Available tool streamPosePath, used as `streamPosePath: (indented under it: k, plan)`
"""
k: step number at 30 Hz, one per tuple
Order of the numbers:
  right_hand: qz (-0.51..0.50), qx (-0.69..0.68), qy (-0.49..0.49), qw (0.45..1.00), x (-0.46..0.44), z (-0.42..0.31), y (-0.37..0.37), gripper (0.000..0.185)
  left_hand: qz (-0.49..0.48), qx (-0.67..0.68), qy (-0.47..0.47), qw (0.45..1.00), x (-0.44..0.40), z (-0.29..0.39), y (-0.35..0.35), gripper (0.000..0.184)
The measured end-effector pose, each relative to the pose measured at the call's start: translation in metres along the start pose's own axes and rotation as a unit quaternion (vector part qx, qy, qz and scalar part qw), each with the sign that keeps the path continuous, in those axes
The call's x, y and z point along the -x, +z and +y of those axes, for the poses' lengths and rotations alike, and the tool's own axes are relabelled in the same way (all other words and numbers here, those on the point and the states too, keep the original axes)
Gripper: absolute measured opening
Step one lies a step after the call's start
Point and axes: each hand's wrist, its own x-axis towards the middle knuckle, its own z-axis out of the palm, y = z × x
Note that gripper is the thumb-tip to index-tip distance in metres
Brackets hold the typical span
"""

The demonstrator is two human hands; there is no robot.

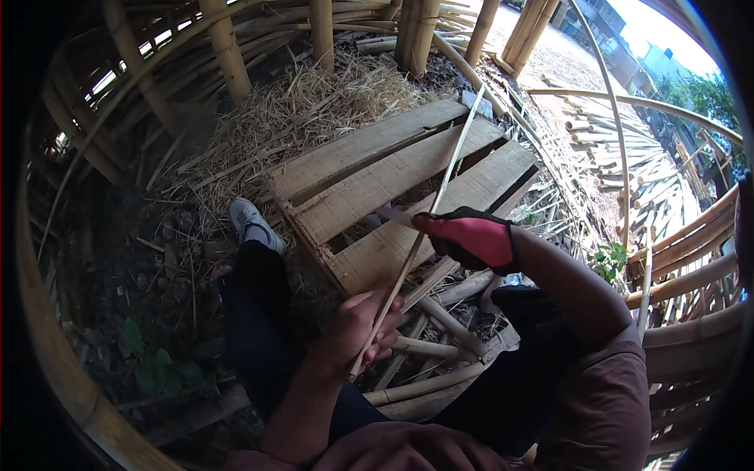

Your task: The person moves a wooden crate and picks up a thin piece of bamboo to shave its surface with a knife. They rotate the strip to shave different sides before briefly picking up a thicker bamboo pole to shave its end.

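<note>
My left hand, bare, is closed around the lower end of a long thin bamboo strip. The strip slants up and away across a slatted wooden platform. My right hand wears a red and black glove and is closed on a knife, whose blade points left over the slats. The knife lies against or very near the strip, but I cannot tell whether its edge cuts in. The glove hides the handle.
Straw is heaped behind the platform. Bamboo posts stand at the back. Cut bamboo pieces lie between my legs. More cut bamboo is spread on the ground at right. Curved bamboo poles line the right side.
</note>
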Motion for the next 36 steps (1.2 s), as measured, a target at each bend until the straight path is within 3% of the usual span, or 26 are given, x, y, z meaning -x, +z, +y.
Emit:
streamPosePath:
  k: [1,3,6,11,15,20,23,29,33,36]
  plan:
    - [-0.055,0.048,0.003,0.997,0.015,-0.009,0.016,0.056,0.006,0.005,-0.011,1.000,0.001,-0.001,-0.001,0.030]
    - [-0.070,0.049,0.010,0.996,0.008,-0.007,0.016,0.057,0.000,0.017,-0.010,1.000,-0.002,-0.002,-0.004,0.029]
    - [0.072,0.027,-0.058,0.995,-0.011,-0.005,-0.016,0.061,-0.012,0.028,-0.006,1.000,0.000,-0.001,0.000,0.027]
    - [-0.004,0.038,-0.036,0.999,0.009,-0.006,0.023,0.059,-0.027,0.063,-0.022,0.997,0.002,0.002,-0.004,0.022]
    - [0.088,0.006,-0.087,0.992,-0.020,0.001,-0.011,0.058,-0.068,0.140,-0.034,0.987,-0.001,-0.001,-0.012,0.017]
    - [0.060,-0.004,-0.055,0.997,-0.002,-0.001,0.017,0.059,-0.113,0.214,-0.053,0.969,0.004,0.002,-0.016,0.016]
    - [0.044,-0.017,-0.081,0.996,-0.018,0.005,-0.008,0.060,-0.123,0.230,-0.051,0.964,0.001,-0.004,-0.018,0.016]
    - [0.021,-0.012,-0.041,0.999,-0.005,0.001,0.014,0.061,-0.128,0.204,-0.049,0.969,0.004,0.002,-0.020,0.016]
    - [0.070,-0.008,-0.085,0.994,-0.020,0.008,-0.004,0.059,-0.124,0.214,-0.051,0.968,0.001,-0.004,-0.017,0.016]
    - [0.018,-0.012,-0.046,0.999,0.000,0.001,0.031,0.058,-0.123,0.201,-0.042,0.971,0.005,-0.001,-0.017,0.015]
